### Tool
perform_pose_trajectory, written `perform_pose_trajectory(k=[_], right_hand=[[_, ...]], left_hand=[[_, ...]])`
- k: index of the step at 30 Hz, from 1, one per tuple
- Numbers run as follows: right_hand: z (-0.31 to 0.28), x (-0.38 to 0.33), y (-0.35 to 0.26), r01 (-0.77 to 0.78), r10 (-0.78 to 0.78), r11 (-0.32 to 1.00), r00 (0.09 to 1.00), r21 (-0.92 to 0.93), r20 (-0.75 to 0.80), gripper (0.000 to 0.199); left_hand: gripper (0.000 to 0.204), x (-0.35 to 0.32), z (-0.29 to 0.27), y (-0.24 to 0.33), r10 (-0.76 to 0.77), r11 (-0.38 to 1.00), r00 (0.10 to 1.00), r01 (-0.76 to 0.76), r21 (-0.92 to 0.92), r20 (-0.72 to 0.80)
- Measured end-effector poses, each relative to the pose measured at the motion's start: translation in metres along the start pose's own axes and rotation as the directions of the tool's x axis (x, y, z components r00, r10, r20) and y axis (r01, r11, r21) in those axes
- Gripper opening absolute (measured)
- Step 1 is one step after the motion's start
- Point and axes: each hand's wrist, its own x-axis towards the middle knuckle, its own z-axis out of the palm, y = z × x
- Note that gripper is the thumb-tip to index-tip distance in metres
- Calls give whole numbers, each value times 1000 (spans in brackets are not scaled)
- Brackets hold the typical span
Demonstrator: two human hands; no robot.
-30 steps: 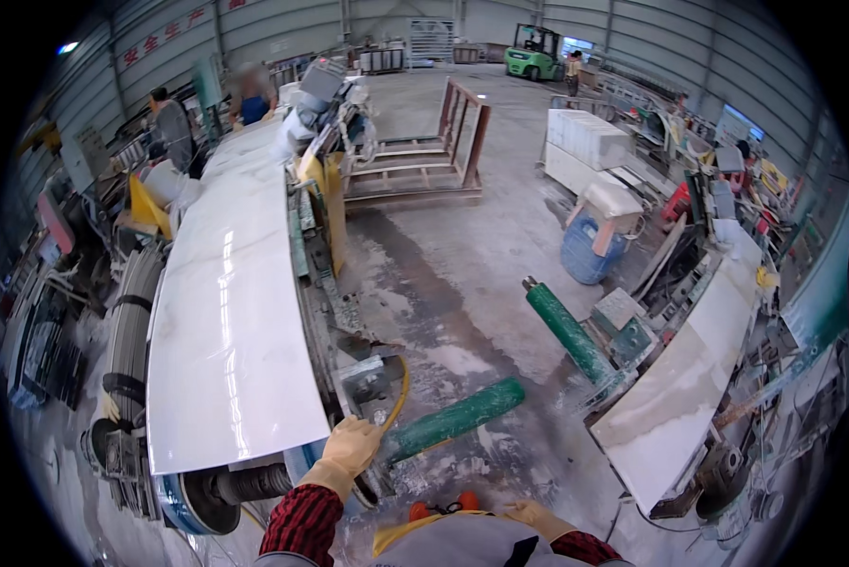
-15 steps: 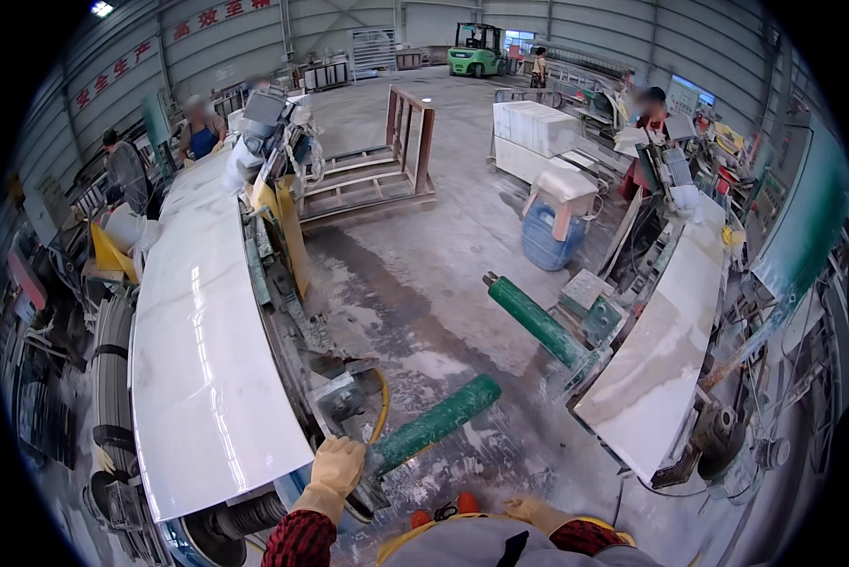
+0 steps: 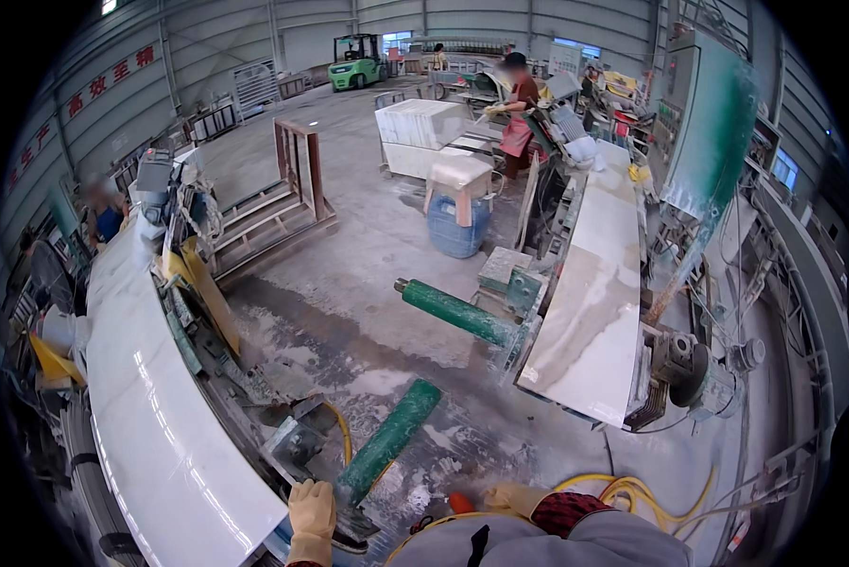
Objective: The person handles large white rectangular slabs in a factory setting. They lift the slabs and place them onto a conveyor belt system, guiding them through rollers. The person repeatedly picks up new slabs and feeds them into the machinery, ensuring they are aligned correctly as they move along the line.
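Observation:
My left hand (image 3: 311, 515), in a cream rubber glove, rests at the near corner of a machine bed, its fingers curled over the metal frame beside a long polished white stone slab (image 3: 150, 397). Right by it a green roller (image 3: 391, 439) juts out over the floor. My right hand (image 3: 519, 498), gloved alike, hangs in front of my body, holding nothing that I can see; its fingers look loosely apart. Across the aisle a second slab (image 3: 585, 321), white with brown veins, lies on another machine bed, with a green roller arm (image 3: 457, 312) sticking out toward me.
A yellow hose (image 3: 623, 487) lies coiled on the floor at the right. Ahead stand a brown metal rack (image 3: 301, 170), a blue barrel (image 3: 457, 227) and stacked white blocks (image 3: 420, 123). A person in a red apron (image 3: 517, 113) works beyond. A green forklift (image 3: 356, 64) is parked far back.
My view has swung to the right, so the left slab sits farther left and the right machine nearer the middle. My left hand stays at the same corner; the hose has come into sight.

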Motion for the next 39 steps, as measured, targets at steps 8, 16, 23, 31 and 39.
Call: perform_pose_trajectory(k=[8, 16, 23, 31, 39], right_hand=[[-14, -16, -36, -27, 27, 1000, 999, -13, 32, 53], [-14, -14, -40, 10, -10, 995, 1000, -101, 5, 53], [-18, -18, -34, 2, -2, 1000, 999, -14, 34, 50], [-20, -24, -42, -53, 52, 999, 997, 14, 53, 50], [-28, -24, -39, -24, 34, 994, 995, -107, 95, 50]], left_hand=[[13, -4, -3, 0, 16, 1000, 1000, -16, 17, 11], [15, -4, 0, 3, 2, 999, 1000, -2, 52, 0], [16, -2, -1, 7, 12, 998, 1000, -12, 65, 1], [15, -2, -2, 12, 13, 996, 1000, -12, 84, -20], [13, -13, -2, 8, -43, 996, 999, 43, 84, 8]])
